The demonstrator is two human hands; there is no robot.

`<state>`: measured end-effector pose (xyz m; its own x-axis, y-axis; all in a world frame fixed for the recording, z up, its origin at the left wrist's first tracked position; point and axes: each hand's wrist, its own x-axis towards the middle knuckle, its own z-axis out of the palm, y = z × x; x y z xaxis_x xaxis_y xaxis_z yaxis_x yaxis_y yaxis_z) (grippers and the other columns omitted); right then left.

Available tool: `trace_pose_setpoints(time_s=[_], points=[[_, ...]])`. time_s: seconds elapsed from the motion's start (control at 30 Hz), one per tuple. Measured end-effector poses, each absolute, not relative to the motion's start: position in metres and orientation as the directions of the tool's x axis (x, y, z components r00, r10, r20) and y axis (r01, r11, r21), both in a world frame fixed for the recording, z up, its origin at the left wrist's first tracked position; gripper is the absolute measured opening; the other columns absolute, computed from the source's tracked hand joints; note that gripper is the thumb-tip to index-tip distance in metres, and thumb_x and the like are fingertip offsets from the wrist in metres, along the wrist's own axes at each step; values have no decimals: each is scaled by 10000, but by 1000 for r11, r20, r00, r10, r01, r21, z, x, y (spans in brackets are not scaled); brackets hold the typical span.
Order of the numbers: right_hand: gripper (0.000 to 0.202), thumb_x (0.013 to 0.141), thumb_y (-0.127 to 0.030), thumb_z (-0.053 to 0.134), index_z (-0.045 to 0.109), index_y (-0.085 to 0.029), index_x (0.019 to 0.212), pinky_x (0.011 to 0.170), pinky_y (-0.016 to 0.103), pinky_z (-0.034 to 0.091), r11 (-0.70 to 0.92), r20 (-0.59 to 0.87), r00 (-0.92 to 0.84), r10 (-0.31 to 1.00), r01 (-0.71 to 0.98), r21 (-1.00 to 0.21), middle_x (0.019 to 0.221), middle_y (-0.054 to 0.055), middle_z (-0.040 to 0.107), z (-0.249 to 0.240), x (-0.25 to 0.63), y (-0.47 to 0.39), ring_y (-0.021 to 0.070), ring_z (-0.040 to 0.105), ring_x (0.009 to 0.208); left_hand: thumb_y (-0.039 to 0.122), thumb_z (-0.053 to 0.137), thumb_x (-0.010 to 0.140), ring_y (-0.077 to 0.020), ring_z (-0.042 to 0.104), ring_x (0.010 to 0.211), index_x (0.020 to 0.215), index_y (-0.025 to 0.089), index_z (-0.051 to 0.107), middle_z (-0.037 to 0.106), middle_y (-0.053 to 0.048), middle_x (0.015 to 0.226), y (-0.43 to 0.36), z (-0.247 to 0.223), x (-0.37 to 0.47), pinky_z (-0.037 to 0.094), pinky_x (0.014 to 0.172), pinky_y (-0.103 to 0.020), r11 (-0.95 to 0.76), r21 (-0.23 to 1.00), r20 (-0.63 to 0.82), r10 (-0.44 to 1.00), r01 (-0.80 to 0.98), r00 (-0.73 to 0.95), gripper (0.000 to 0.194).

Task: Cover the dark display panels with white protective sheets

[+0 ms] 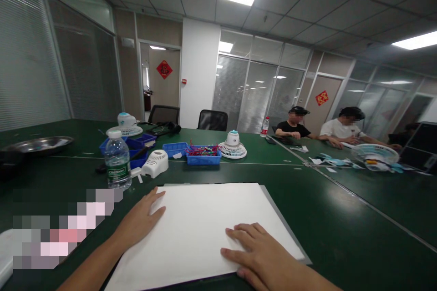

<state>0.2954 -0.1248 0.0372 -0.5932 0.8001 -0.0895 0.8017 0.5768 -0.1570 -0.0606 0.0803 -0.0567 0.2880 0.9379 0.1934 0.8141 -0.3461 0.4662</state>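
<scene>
A large sheet of white paper (198, 232) lies flat in front of me, on top of a board whose grey edge (285, 223) shows along the right side. My left hand (145, 213) rests at the sheet's left edge, fingers stretched out and thumb apart. On the lower right part of the paper lies my right hand (252, 250), its fingers spread and touching the surface. Neither hand grips anything. Nearest to my left hand stands a clear water bottle (118, 161) with a green label and white cap.
Beyond the paper on the green table (341, 218) are blue trays (204, 159), one with red wires, a white fan part (232, 145) and a white plastic housing (156, 163). A metal pan (41, 144) sits at left. Two people (295, 122) work at the far right, near a basket (374, 153).
</scene>
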Motion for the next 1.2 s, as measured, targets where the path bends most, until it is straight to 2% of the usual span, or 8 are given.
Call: trace_pose_setpoints(time_s=[0.13,0.4,0.5,0.6,0.77,0.93,1.1,1.2], points=[[498,1002,-330,434,447,-320,1500,1097,576,371,570,-110,-588,802,807,-153,1595,106,371,39,283,-127,363,406,1413,396,482,876,-320,297,1500,1467,155,509,324,-139,1633,80,-58,-60,217,1235,-502,-405,380,214,913,832,347,639],[587,961,-548,526,443,-333,1501,1093,543,382,587,14,-599,801,780,-217,1564,107,425,23,293,-121,335,434,1400,310,404,914,-319,257,1510,1523,218,428,217,-74,1669,74,-55,-61,256,1224,-508,-403,384,230,913,831,336,617],[534,954,-543,551,555,-253,1402,1025,468,460,647,199,-623,756,758,-82,1432,127,582,11,295,-118,283,567,1277,402,381,956,-307,249,1514,1500,210,467,282,-99,1647,74,-55,-60,216,1234,-518,-441,352,224,896,825,383,583],[344,970,-399,581,640,-210,1251,970,414,505,719,415,-701,580,680,145,1295,116,683,6,293,-119,236,631,1180,454,439,941,-311,257,1512,1464,205,521,323,-108,1626,75,-56,-59,209,1237,-518,-455,357,224,890,816,398,585],[190,956,-180,569,709,-197,1084,940,356,543,754,496,-831,253,490,436,1222,57,726,15,288,-123,195,654,1123,532,378,960,-293,293,1502,1478,212,502,365,-79,1601,80,-59,-64,207,1237,-514,-394,570,236,919,721,315,622],[172,916,-157,589,723,-158,1025,800,368,591,749,498,-848,181,447,489,1270,93,697,14,312,-118,261,659,1148,399,219,978,-216,440,1435,1456,168,523,510,-37,1522,85,-48,-75,297,1214,-413,-386,683,243,921,621,305,613],[179,885,-121,623,702,-175,1037,879,409,581,699,531,-824,199,499,512,1275,113,693,15,347,-114,279,608,1247,264,479,809,-254,507,1388,1385,188,606,587,-37,1462,77,-36,-75,335,1201,-453,-359,741,180,921,567,347,595],[242,875,-83,618,671,-169,1095,929,458,562,684,558,-799,226,538,493,1302,141,674,16,368,-111,300,572,1291,381,593,808,-312,429,1440,1383,251,611,545,-21,1502,67,-33,-69,289,1216,-528,-433,650,219,894,625,392,590]])
